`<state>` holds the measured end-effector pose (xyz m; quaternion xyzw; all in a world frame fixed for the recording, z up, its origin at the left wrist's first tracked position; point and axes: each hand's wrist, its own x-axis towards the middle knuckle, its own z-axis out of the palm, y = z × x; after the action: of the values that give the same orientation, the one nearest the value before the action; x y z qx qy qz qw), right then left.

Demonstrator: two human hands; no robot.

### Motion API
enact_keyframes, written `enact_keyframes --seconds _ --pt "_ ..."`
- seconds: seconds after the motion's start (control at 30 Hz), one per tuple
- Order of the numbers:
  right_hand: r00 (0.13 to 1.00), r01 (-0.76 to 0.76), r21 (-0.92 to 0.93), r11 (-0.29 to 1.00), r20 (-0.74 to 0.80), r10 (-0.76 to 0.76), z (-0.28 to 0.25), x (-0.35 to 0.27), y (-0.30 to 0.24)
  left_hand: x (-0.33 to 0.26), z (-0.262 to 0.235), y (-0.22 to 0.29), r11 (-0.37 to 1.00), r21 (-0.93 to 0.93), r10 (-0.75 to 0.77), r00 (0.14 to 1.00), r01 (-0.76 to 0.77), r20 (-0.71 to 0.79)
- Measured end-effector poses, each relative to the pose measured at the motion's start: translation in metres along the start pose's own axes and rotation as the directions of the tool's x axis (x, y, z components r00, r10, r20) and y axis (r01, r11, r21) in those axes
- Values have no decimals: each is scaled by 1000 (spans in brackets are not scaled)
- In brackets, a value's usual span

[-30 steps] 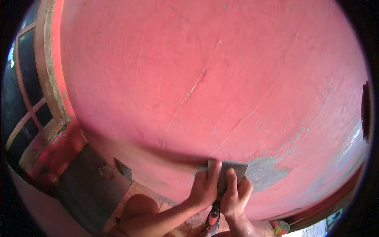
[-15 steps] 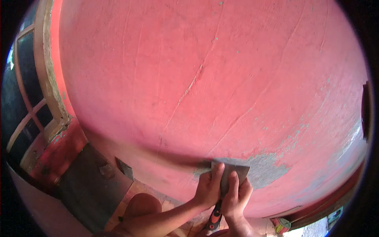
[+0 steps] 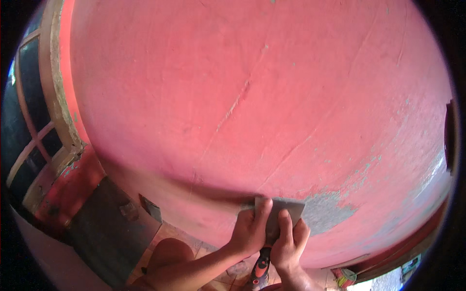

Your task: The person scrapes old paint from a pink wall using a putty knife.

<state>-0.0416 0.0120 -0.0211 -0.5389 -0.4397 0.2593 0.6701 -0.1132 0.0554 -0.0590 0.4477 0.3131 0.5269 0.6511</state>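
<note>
Both my hands grip a wide scraper (image 3: pixel 274 223), which has a grey metal blade and a black and orange handle pointing down. My left hand (image 3: pixel 246 232) holds the blade's left side, its thumb lying up along the metal. On the right side, my right hand (image 3: pixel 287 242) is closed around the lower blade, with its thumb on the blade face. The blade's top edge meets a red painted wall (image 3: pixel 228 72). Just right of the blade, a bare grey patch (image 3: pixel 326 212) shows where paint is off. Fingers behind the blade are hidden.
A window frame (image 3: pixel 54 87) with dark panes stands at the left. Below it are a dark grey panel (image 3: pixel 104 230) and a small dark opening (image 3: pixel 150 208) low in the wall. A colourful bundle (image 3: pixel 345 277) lies at lower right. My knee (image 3: pixel 170 252) shows near the floor tiles.
The scraper and both hands have shifted slightly left in the picture, and the blade sits a little flatter. Both hands keep their grip. The view has moved slightly.
</note>
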Motion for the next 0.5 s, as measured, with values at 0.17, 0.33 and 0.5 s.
enact_keyframes --seconds 0.17,0.33,0.5 --pt "991 -16 -144 989 127 34 0 -3 -4 -8 1 9 983 -179 -64 993 46 -99" --pt "998 -50 -71 996 44 53 -11 -3 3 -5 11 -12 994 -104 -23 998 16 -65" --pt "989 54 -245 968 150 -17 3 3 -3 -4 1 0 960 -278 -51 994 23 -94"
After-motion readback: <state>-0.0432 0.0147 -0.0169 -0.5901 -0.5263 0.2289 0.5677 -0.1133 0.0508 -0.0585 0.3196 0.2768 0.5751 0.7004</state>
